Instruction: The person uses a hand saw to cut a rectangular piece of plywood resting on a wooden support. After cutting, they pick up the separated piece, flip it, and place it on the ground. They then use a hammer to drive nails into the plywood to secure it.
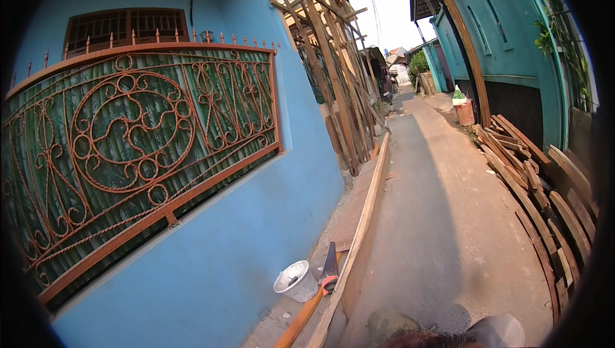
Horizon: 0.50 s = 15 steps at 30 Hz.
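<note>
Neither of my hands shows in the head view. A long wooden plank (360,220) runs from the lower edge up along the left side of the lane, standing on its narrow side. Beside it, a handsaw (329,268) with a dark blade and an orange-and-black handle leans near a white bucket (296,282). The bucket holds something small and dark that I cannot make out. An orange-brown length of wood (300,320) lies below the saw. At the lower edge, blurred rounded shapes are too unclear to name.
A blue wall (256,239) with an ornate metal railing (134,130) borders the left. Wooden scaffolding poles (330,79) stand beyond it. Stacked boards (532,188) line the right side, near an orange tub (464,113) and a teal wall (487,21). The concrete lane (416,220) stretches ahead.
</note>
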Available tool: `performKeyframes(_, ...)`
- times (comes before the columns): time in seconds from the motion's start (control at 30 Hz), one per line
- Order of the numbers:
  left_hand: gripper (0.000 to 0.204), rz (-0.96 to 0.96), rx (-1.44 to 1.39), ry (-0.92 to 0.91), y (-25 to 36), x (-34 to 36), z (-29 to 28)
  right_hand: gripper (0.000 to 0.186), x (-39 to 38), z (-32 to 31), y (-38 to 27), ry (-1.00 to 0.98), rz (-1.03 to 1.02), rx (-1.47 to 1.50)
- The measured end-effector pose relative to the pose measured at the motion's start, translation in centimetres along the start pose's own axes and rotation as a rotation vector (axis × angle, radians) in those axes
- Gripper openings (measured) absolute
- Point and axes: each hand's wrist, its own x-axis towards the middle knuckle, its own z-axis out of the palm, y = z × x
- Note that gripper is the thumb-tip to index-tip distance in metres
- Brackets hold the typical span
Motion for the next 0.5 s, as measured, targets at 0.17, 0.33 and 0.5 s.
performKeyframes(0.17,0.085,0.037,0.246,0.013,-2.9,-1.3,4.5,0.039,0.3,0.6,-1.0,-0.002,-0.039,0.035)
performKeyframes(0.33,0.085,-0.204,-0.779,-0.599,-4.2,2.5,-19.6,0.040,0.0,0.1,2.9,0.058,0.040,0.024)
performKeyframes(0.5,0.085,-0.355,-0.789,-0.648,-7.1,2.1,-35.1,0.040,0.7,1.7,1.0,0.043,-0.028,0.062)
